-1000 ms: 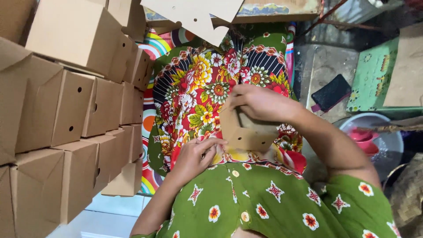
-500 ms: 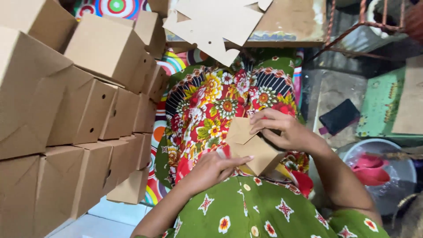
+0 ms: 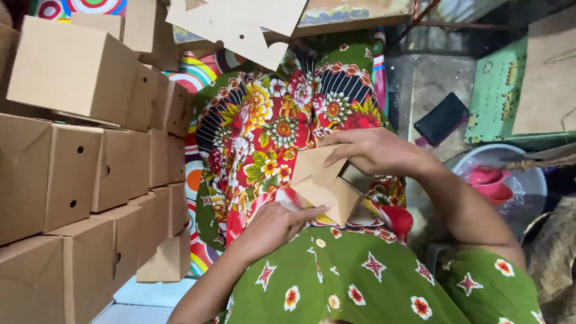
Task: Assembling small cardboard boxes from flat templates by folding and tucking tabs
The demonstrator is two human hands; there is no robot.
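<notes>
On the flowered lap, the small cardboard box [image 3: 324, 189] has gone from a flat piece to a half-folded shape — flaps now angled in. The right hand [image 3: 375, 150] curls over its top, pinching a flap; the left hand [image 3: 276, 225] presses fingers flat under the lower edge — finished boxes [image 3: 90, 156] stacked beside.

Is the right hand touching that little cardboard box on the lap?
Touching. The head view shows the right hand with its fingers laid over the top flap of the box, no gap between them.
</notes>
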